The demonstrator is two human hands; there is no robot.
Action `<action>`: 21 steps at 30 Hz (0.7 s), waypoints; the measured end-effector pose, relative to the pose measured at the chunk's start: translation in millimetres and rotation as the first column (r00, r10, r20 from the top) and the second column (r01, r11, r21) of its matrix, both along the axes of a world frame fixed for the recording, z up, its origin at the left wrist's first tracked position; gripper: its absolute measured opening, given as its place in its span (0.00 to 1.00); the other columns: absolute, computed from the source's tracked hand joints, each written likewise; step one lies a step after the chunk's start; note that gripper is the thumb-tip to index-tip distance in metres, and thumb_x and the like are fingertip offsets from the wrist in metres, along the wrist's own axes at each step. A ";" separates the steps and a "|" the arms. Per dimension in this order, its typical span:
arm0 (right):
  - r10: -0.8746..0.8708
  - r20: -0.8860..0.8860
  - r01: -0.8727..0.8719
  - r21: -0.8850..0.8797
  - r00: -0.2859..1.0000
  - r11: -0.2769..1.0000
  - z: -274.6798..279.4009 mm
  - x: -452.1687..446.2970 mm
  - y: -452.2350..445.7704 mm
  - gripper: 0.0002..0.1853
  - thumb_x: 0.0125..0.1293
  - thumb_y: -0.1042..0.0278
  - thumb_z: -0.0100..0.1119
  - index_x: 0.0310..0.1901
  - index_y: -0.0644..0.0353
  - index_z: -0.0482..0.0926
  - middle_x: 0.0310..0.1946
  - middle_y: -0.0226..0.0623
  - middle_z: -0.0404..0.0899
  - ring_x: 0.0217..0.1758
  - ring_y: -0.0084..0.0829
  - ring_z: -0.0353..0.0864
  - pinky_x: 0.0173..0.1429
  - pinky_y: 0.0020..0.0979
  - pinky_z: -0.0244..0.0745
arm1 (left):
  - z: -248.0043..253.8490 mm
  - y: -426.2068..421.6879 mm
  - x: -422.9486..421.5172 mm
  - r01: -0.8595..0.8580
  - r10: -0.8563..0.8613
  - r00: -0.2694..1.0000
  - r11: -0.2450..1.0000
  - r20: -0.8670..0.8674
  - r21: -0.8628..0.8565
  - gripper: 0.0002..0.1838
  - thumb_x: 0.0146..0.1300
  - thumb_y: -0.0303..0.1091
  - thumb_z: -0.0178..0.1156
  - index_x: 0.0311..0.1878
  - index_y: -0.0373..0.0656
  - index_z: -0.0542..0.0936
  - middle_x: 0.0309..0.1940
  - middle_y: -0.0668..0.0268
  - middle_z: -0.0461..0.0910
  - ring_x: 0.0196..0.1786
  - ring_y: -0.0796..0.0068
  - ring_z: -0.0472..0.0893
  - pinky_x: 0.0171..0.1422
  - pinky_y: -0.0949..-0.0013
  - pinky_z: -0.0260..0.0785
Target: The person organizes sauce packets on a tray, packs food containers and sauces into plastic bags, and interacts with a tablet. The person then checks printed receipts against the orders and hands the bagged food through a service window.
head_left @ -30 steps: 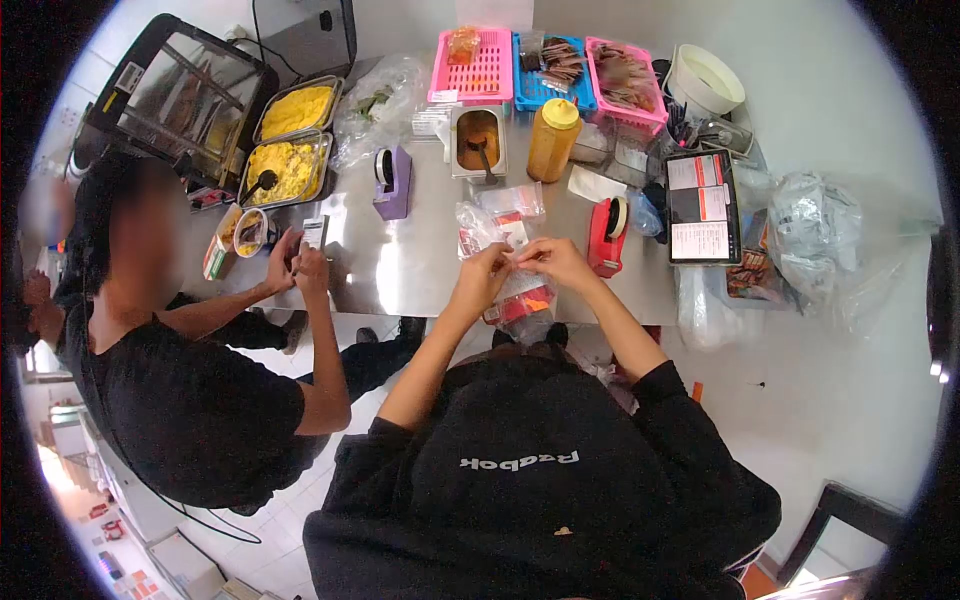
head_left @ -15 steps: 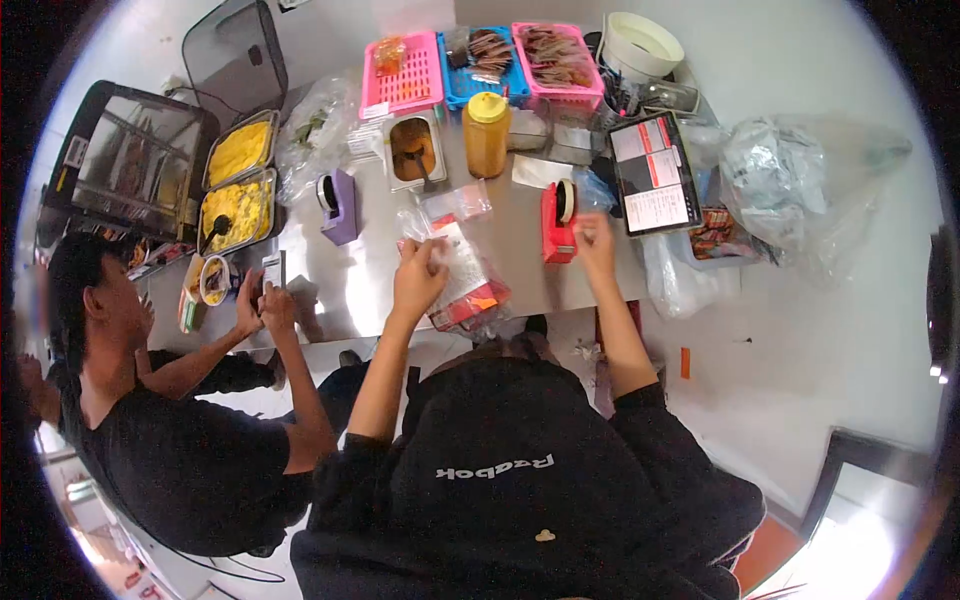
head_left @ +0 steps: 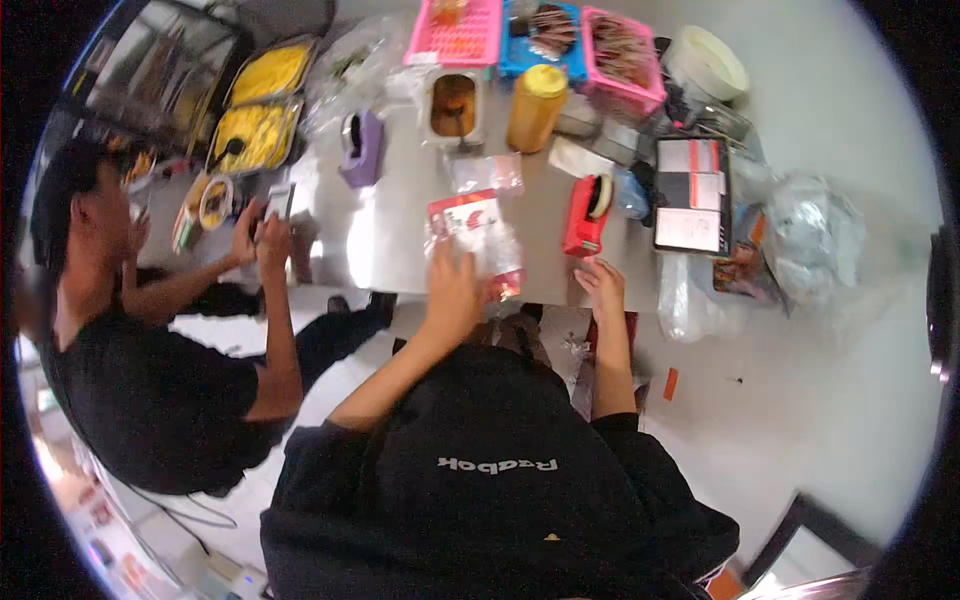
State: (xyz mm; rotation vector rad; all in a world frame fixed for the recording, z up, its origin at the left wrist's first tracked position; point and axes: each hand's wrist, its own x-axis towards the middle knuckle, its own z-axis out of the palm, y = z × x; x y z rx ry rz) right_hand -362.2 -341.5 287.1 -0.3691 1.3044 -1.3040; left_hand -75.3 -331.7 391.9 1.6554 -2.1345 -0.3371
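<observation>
A clear plastic packet with a red and white printed card (head_left: pixel 468 215) lies on the metal table in front of me. My left hand (head_left: pixel 456 295) rests on its near left part, fingers stretched over the plastic and slightly blurred. Just beyond the packet is a small clear plastic bag (head_left: pixel 490 174). To the right stands a red tape dispenser (head_left: pixel 582 222) with a roll of tape on it. My right hand (head_left: pixel 604 290) is at the dispenser's near end, fingers apart; whether a piece of tape is on them is too small to tell.
A purple tape dispenser (head_left: pixel 364 155), a sauce pan (head_left: pixel 432 128) and a yellow-capped bottle (head_left: pixel 535 115) stand further back. Behind them are pink (head_left: pixel 455 48) and blue baskets. A tablet (head_left: pixel 690 195) stands right. At left, another person (head_left: pixel 150 330) holds a phone-like object.
The view has shifted, so the table things sit further right. My left hand has moved from the packet's upper left edge onto its nearer part. My right hand has come to the dispenser's near end.
</observation>
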 end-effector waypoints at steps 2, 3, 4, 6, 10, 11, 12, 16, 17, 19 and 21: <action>0.019 0.377 -0.082 0.152 0.926 0.985 2.3 -3.3 -11.3 0.09 0.60 0.70 0.60 0.40 0.64 0.79 0.32 0.32 0.77 0.28 0.28 0.76 0.55 0.51 0.75 | 2.0 12.4 -16.6 -0.054 0.056 0.991 0.998 0.124 -0.016 0.34 0.57 0.48 0.60 0.55 0.26 0.67 0.63 0.36 0.58 0.65 0.35 0.59 0.68 0.46 0.54; 0.123 0.308 -0.186 0.183 0.943 0.965 3.6 2.3 -12.0 0.09 0.60 0.70 0.60 0.40 0.65 0.78 0.31 0.32 0.77 0.26 0.27 0.75 0.52 0.49 0.77 | 4.7 17.0 -22.7 -0.077 0.080 0.980 0.997 0.183 -0.020 0.37 0.57 0.49 0.60 0.57 0.24 0.65 0.64 0.36 0.56 0.66 0.36 0.58 0.69 0.47 0.53; 0.227 0.240 -0.282 0.222 0.944 0.934 7.9 6.9 -7.7 0.09 0.60 0.69 0.60 0.40 0.65 0.78 0.31 0.32 0.77 0.24 0.26 0.74 0.49 0.48 0.79 | 5.4 20.6 -24.4 -0.087 0.086 0.978 0.996 0.189 -0.005 0.37 0.57 0.49 0.59 0.57 0.24 0.65 0.65 0.36 0.55 0.67 0.38 0.58 0.69 0.48 0.53; 0.260 -0.057 -0.242 0.219 0.964 0.945 17.1 10.2 -6.6 0.11 0.61 0.68 0.60 0.43 0.64 0.77 0.32 0.34 0.77 0.22 0.26 0.74 0.41 0.42 0.81 | 5.7 16.2 -26.1 -0.108 0.103 0.977 0.994 0.188 0.020 0.38 0.58 0.50 0.58 0.58 0.23 0.64 0.67 0.37 0.53 0.68 0.41 0.57 0.70 0.49 0.53; -0.053 -0.615 -0.010 -0.098 0.787 0.995 36.1 13.8 -2.3 0.20 0.64 0.64 0.59 0.56 0.57 0.70 0.41 0.37 0.76 0.23 0.25 0.76 0.26 0.27 0.79 | 2.5 17.6 -31.5 -0.148 0.116 0.908 0.988 0.402 0.049 0.35 0.61 0.50 0.52 0.61 0.27 0.65 0.67 0.42 0.58 0.67 0.51 0.62 0.67 0.55 0.58; -0.013 -0.597 -0.054 -0.094 0.802 0.994 45.2 19.3 -11.9 0.23 0.64 0.63 0.60 0.59 0.55 0.67 0.43 0.37 0.76 0.24 0.25 0.77 0.27 0.26 0.78 | 1.7 18.4 -33.3 -0.158 0.119 0.889 0.986 0.442 0.051 0.35 0.61 0.50 0.51 0.61 0.28 0.65 0.67 0.43 0.58 0.66 0.52 0.63 0.65 0.56 0.58; 0.025 -0.578 -0.096 -0.093 0.816 0.991 48.7 23.1 -18.5 0.26 0.64 0.62 0.60 0.62 0.53 0.64 0.46 0.37 0.76 0.25 0.25 0.78 0.28 0.24 0.78 | 1.0 18.8 -34.9 -0.165 0.121 0.868 0.985 0.481 0.050 0.35 0.61 0.50 0.51 0.61 0.28 0.65 0.67 0.43 0.59 0.65 0.53 0.64 0.64 0.58 0.59; 0.104 -0.573 -0.143 -0.023 0.813 0.989 34.3 9.1 -31.4 0.33 0.63 0.63 0.61 0.66 0.49 0.56 0.48 0.39 0.77 0.29 0.32 0.81 0.34 0.30 0.78 | 7.2 15.7 -38.6 -0.195 0.131 0.796 0.980 0.591 0.046 0.35 0.60 0.50 0.51 0.62 0.29 0.66 0.66 0.45 0.60 0.61 0.56 0.67 0.62 0.61 0.59; 0.101 -0.551 -0.129 -0.011 0.828 0.992 31.3 4.4 -33.6 0.33 0.63 0.63 0.61 0.66 0.49 0.55 0.48 0.40 0.77 0.30 0.33 0.81 0.35 0.32 0.78 | 5.9 15.3 -40.2 -0.199 0.131 0.780 0.979 0.611 0.044 0.36 0.59 0.51 0.51 0.61 0.30 0.66 0.66 0.45 0.60 0.61 0.57 0.67 0.62 0.61 0.59; 0.092 -0.512 -0.103 0.006 0.854 0.995 33.6 6.8 -35.5 0.34 0.63 0.64 0.62 0.67 0.49 0.55 0.48 0.41 0.78 0.34 0.34 0.82 0.37 0.32 0.77 | 2.1 11.7 -40.3 -0.180 0.130 0.834 0.983 0.536 0.041 0.39 0.56 0.57 0.52 0.59 0.29 0.68 0.61 0.45 0.65 0.60 0.53 0.67 0.67 0.53 0.55; 0.086 -0.478 -0.087 0.019 0.874 0.996 40.5 10.1 -37.6 0.34 0.62 0.66 0.62 0.67 0.49 0.55 0.46 0.41 0.78 0.38 0.33 0.82 0.39 0.30 0.77 | -0.3 7.4 -40.9 -0.152 0.100 0.869 0.986 0.485 0.068 0.41 0.55 0.60 0.52 0.57 0.28 0.69 0.59 0.45 0.67 0.60 0.51 0.67 0.69 0.47 0.52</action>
